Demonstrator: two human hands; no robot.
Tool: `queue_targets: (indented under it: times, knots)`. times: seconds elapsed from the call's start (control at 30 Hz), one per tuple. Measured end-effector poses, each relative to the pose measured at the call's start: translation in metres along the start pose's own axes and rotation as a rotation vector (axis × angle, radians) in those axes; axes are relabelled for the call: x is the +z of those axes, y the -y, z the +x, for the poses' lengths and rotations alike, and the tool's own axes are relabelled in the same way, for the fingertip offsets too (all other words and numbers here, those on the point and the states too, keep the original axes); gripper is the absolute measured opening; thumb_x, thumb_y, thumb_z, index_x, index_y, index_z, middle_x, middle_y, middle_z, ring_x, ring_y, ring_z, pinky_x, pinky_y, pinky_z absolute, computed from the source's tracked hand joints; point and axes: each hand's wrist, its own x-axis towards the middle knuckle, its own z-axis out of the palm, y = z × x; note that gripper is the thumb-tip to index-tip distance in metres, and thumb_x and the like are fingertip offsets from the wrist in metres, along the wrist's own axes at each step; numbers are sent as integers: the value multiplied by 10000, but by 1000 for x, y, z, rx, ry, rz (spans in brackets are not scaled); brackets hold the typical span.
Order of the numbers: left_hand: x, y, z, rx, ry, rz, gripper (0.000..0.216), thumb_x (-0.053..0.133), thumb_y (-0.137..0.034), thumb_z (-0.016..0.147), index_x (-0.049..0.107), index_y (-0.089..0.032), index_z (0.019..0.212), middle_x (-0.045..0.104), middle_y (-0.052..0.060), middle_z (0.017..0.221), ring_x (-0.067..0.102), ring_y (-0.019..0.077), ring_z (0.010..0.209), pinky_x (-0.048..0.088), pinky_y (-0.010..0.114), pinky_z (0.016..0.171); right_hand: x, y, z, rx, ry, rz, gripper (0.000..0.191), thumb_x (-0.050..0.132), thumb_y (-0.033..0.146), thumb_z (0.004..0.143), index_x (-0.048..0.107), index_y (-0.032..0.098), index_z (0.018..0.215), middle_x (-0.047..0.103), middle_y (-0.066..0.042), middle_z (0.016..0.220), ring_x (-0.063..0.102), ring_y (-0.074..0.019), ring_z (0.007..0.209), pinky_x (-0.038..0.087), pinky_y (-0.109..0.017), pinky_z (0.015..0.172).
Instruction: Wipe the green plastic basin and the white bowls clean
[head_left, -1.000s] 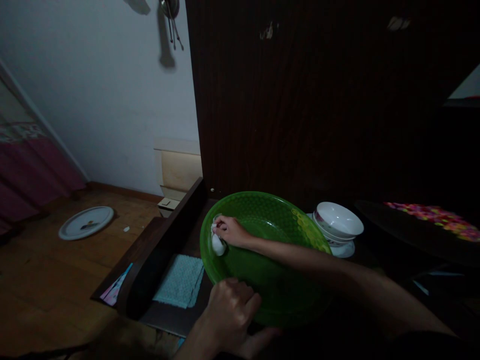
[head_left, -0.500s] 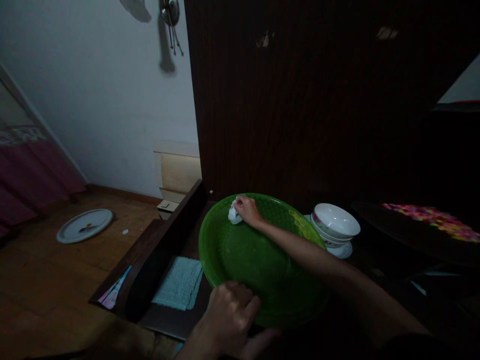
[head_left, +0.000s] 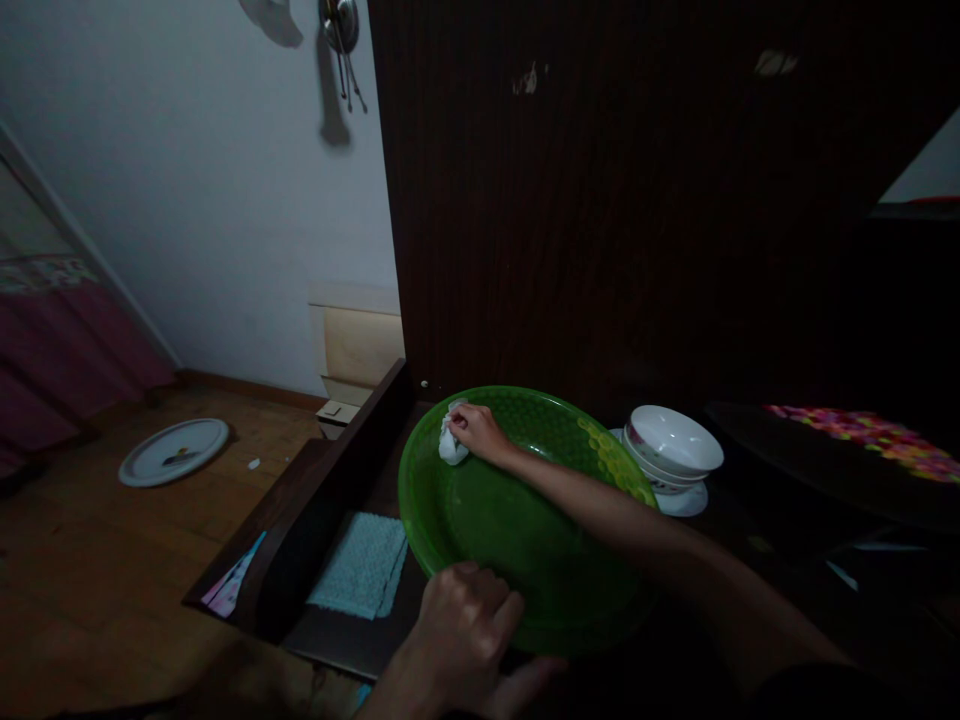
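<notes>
A big green plastic basin [head_left: 517, 520], with a yellow-green pattern along its right side, sits tilted in front of me. My left hand [head_left: 472, 620] holds the basin's near rim, its fingers bent over the edge and its thumb stretched out below. Inside the basin, my right hand [head_left: 480, 432] pinches a crumpled white tissue [head_left: 453, 447] and presses it against the far left part of the inner wall. My right forearm crosses over the basin from the right.
A folded light-blue towel [head_left: 360, 565] lies left of the basin on the dark surface, beside a raised board [head_left: 330, 480]. White bowls [head_left: 673, 442] stand stacked at right. On the floor is a pale round lid-like thing [head_left: 174, 452]. A dark wooden panel [head_left: 600, 220] rises behind.
My right hand has slid with the tissue a little left and toward me along the basin's inner wall. My left hand stays on the rim.
</notes>
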Motion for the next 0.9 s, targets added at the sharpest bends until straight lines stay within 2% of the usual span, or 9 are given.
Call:
queue_targets:
  times: [0.2, 0.33, 0.53, 0.77, 0.9]
  knots:
    - [-1, -2, 0, -8, -6, -4, 360, 555, -501, 864, 511, -209, 658, 525, -5, 511, 506, 150, 420, 316, 301, 431, -22, -24, 5, 97, -75, -107, 125, 598, 93, 837, 659, 154, 746, 704, -54, 790, 621, -160, 744, 436, -247, 720]
    - [0, -2, 1, -8, -17, -3, 362, 539, -501, 871, 503, -215, 653, 528, -7, 510, 505, 156, 415, 310, 322, 423, -24, -29, 6, 129, -93, -133, 122, 608, 90, 825, 660, 154, 735, 705, -60, 776, 625, -166, 728, 434, -249, 706]
    - [0, -2, 0, -7, -21, 13, 352, 586, -499, 844, 504, -213, 655, 525, -12, 509, 506, 149, 417, 312, 315, 428, -13, -17, 6, 108, -71, -103, 117, 614, 103, 844, 662, 155, 751, 709, -56, 769, 640, -165, 723, 449, -246, 689]
    - [0, -3, 0, -19, -27, 16, 341, 562, -486, 852, 512, -211, 656, 515, -6, 506, 500, 150, 424, 330, 296, 426, 4, 12, -2, 13, 48, -77, 73, 628, 119, 865, 680, 158, 831, 726, -46, 850, 657, -141, 768, 471, -226, 727]
    - [-1, -2, 1, -20, -31, -6, 339, 557, -480, 845, 514, -211, 644, 516, -3, 503, 491, 151, 419, 336, 301, 416, 0, 13, -1, 21, 103, -160, 77, 611, 121, 876, 682, 152, 878, 729, -68, 908, 659, -152, 826, 462, -234, 761]
